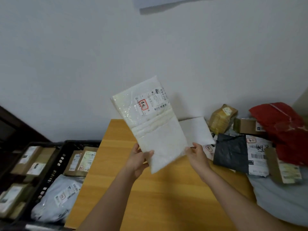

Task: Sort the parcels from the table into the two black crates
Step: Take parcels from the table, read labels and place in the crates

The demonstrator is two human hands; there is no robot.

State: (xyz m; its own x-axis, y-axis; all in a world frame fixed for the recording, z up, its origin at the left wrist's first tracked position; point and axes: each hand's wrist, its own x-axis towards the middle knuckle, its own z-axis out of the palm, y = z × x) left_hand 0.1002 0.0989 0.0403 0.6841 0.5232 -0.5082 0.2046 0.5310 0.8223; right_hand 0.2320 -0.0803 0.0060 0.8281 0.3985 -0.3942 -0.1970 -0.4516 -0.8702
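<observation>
A flat white bubble-mailer parcel [155, 124] with a shipping label and a red stamp is held upright above the wooden table [163, 194]. My left hand [138, 157] grips its lower left edge, thumb on the front. My right hand [198, 155] pinches its lower right corner. Two black crates stand left of the table: the nearer crate [55, 172] holds brown boxes and a pale blue bag, the farther crate [25, 147] holds brown boxes.
More parcels pile at the table's right: a white envelope [198, 130], a black bag [231, 150], a red bag [286, 129], taped brown boxes [221, 117] and a grey bag [280, 197]. A white wall rises behind.
</observation>
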